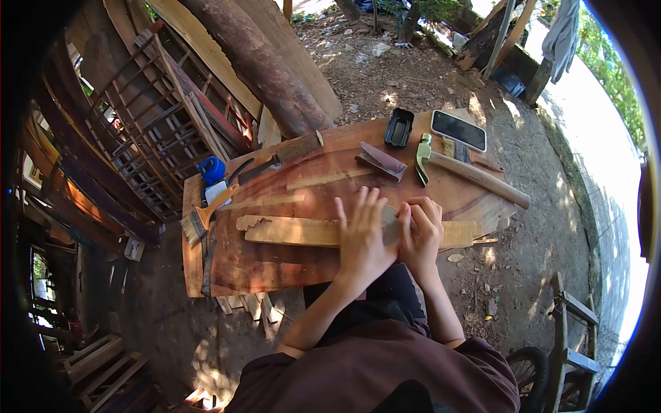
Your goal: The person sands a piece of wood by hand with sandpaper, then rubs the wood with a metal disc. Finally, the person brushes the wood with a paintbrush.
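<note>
Across the wooden table lies a long pale wood piece (296,231), its left end rough and notched. My left hand (365,237) is over its middle with the fingers spread, holding nothing that shows. Beside it, my right hand (420,230) has its fingers curled against a greyish flat thing (390,221), mostly hidden between the two hands, so I cannot make out what it is. Above the hands on the table are a folded brown sheet (383,162) and a hammer (475,176) with a green head.
The wooden table (268,272) also bears a brush (206,215), a blue round object (211,169), a saw (282,157), a black tray (399,128) and a phone (458,131). A log (265,62) stands behind. At the lower right is a wooden frame (561,344) near a wheel.
</note>
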Tool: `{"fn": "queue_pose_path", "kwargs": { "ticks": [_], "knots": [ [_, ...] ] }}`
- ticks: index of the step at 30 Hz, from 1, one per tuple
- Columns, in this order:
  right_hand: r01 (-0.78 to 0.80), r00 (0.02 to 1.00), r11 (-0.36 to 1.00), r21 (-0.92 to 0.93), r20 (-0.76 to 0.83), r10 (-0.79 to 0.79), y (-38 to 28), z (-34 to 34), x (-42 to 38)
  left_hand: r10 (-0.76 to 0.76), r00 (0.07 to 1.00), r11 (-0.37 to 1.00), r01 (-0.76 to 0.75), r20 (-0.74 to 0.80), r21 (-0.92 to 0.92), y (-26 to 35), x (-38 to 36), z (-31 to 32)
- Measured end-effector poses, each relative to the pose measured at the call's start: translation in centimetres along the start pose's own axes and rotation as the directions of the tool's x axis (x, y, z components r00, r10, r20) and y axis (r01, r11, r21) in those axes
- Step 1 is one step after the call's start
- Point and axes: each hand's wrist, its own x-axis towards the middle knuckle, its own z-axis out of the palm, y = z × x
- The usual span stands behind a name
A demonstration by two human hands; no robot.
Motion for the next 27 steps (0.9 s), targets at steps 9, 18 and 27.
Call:
{"fn": "queue_pose_path", "kwargs": {
  "ticks": [9, 18, 27],
  "knots": [
    [-0.004, 1.000, 0.999, 0.036, 0.003, 0.004, 0.1, -0.1, 0.0, -0.336, 0.942, 0.935, 0.334, 0.001, 0.123, -7.1, -0.9, -5.4],
    [0.063, 0.998, 0.998, 0.019, 0.030, -0.063, -0.3, -0.1, 0.1, -0.624, 0.724, 0.752, 0.658, -0.293, 0.024, -15.9, -3.3, -10.5],
    [0.009, 1.000, 0.999, 0.048, 0.023, -0.010, -0.1, -0.3, -0.1, -0.076, 0.996, 0.994, 0.079, -0.038, 0.071, -1.9, 0.3, -0.7]
  ]
}}
